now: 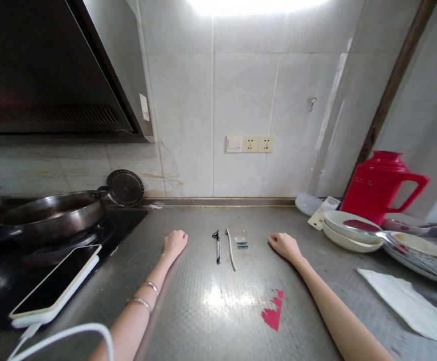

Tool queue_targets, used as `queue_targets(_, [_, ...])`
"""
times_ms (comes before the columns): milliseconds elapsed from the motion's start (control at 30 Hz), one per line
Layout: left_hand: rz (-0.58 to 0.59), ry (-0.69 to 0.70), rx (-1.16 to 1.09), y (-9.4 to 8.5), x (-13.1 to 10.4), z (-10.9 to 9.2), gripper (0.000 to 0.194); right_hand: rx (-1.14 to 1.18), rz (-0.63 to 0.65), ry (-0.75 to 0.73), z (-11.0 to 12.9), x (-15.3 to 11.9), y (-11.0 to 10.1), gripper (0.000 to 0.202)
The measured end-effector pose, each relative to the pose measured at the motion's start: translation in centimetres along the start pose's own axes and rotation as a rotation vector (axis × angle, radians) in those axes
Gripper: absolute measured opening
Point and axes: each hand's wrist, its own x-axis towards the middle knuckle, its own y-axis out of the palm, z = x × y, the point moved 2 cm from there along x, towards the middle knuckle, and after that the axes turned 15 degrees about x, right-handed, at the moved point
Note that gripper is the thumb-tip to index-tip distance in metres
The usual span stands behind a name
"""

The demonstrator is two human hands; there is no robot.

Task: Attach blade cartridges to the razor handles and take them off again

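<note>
My left hand [174,244] rests on the metal counter [188,311], its fingers curled into a loose fist with nothing showing in them. Opposite it, my right hand [284,245] lies curled the same way. Between the two hands lies a razor [219,250] with a dark head and a silver-and-black handle, nearest my left hand. Beside it is a thin, slightly curved white stick [232,252]. To the right of the stick sit small teal-and-dark pieces [242,245], which look like razor blade heads, with clear plastic about them. Neither hand touches any of these.
At left, a pan [52,213] stands on the stove, with a phone [58,283] and white cable [71,331] in front. Bowls [349,243], a red thermos [374,188] and a white napkin [406,301] are at right. A red patch [274,313] marks the near counter.
</note>
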Motion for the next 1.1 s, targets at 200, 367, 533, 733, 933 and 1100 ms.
queue_targets(200, [-0.025,0.032,0.013,0.5,0.1,-0.2,0.036,-0.005,0.008,0.03,0.2,0.1,0.1,0.036])
queue_targets(367, [-0.01,0.031,-0.002,0.5,0.2,0.0,0.034,-0.012,0.0,0.021,0.0,0.1,0.2,0.036])
queue_targets(533, [0.009,0.015,-0.01,0.1,0.0,0.1,0.032,0.011,0.007,0.012,-0.2,0.1,0.2,0.036])
queue_targets(733, [-0.008,0.03,-0.019,0.2,-0.2,0.1,0.032,0.025,0.005,0.001,-0.1,0.0,0.1,0.036])
queue_targets(933, [-0.015,-0.002,-0.079,-0.8,0.0,-0.3,0.044,0.027,0.013,0.016,0.1,0.0,-0.1,0.036])
queue_targets(1100, [0.069,0.139,-0.182,-2.8,-0.3,-3.7,0.031,0.025,0.016,0.031,0.2,0.0,-0.2,0.036])
